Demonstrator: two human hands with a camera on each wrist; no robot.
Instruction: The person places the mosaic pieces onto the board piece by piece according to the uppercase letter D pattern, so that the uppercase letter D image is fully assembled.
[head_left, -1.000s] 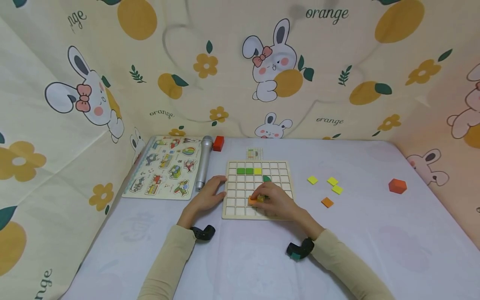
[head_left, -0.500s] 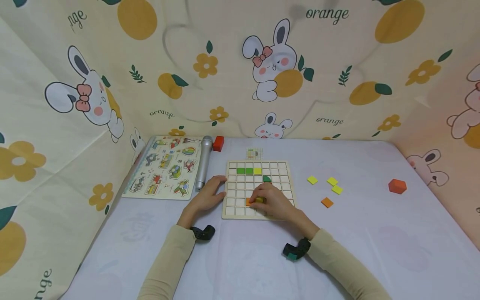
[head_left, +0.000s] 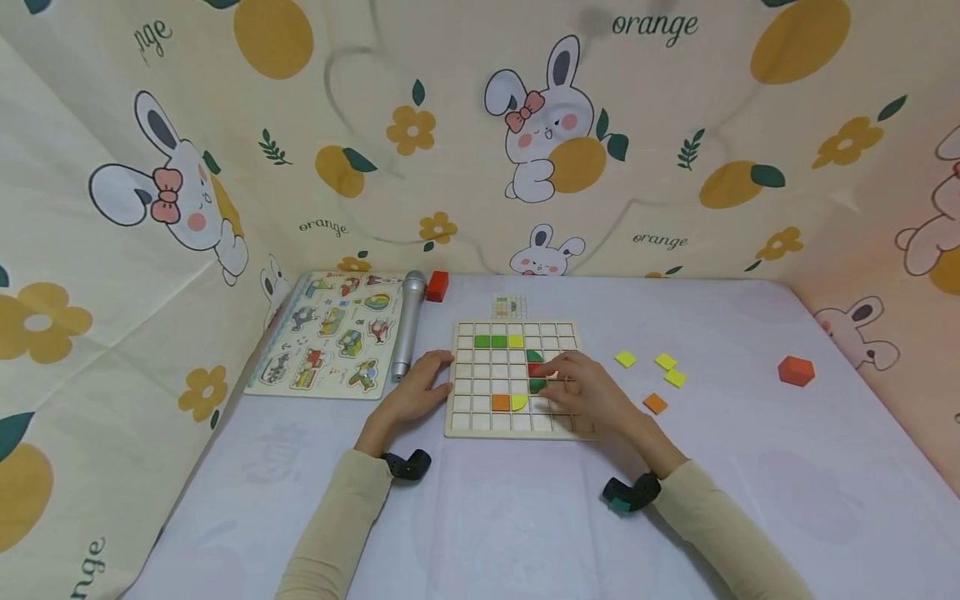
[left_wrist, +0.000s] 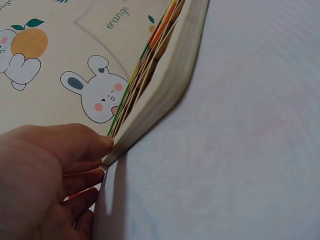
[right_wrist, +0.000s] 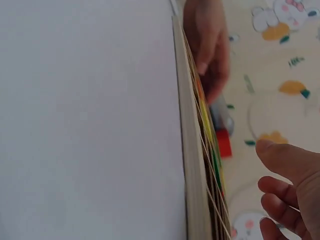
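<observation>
A wooden grid board [head_left: 480,433] lies flat on the table. In its far rows sit two green squares [head_left: 490,342] and a yellow square [head_left: 516,342]. Nearer are an orange square [head_left: 500,403] and a yellow rounded piece [head_left: 519,402] side by side. Right of centre, a column of green rounded piece [head_left: 534,356], red piece [head_left: 534,369] and another green piece [head_left: 537,386] is partly covered by my right hand [head_left: 592,392]. That hand hovers over the board, thumb and fingers apart, nothing between them. My left hand [head_left: 416,389] touches the board's left edge with thumb and fingertips.
Right of the board lie loose yellow tiles [head_left: 665,361] and an orange tile [head_left: 655,403]. A red block [head_left: 796,371] stands farther right. At left are a picture board [head_left: 322,333], a silver microphone [head_left: 408,325] and another red block [head_left: 437,287]. A small pattern card [head_left: 509,307] lies behind the grid.
My right hand pressed the orange square into the grid beside the yellow rounded piece, let go and moved right, uncovering both and the red piece. The left hand stayed at the edge.
</observation>
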